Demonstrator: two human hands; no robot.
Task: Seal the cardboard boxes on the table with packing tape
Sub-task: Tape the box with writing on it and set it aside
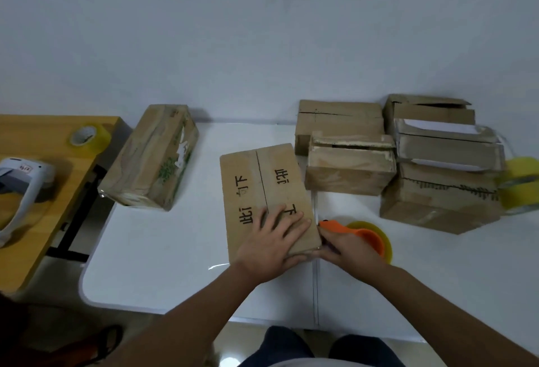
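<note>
A flat cardboard box (256,180) with black characters and a centre seam lies on the white table (163,264) in front of me. My left hand (271,244) presses flat on its near end, fingers spread. At the box's near right corner, my right hand (347,253) grips an orange tape dispenser (358,231) carrying a yellowish tape roll (385,240). Clear tape shows along the box's near edge.
A taped box (151,159) lies at the left of the table. A pile of several cardboard boxes (408,159) fills the back right, with tape rolls (522,183) beside it. A wooden desk (38,215) at left holds a tape roll (87,139) and a white device (20,186).
</note>
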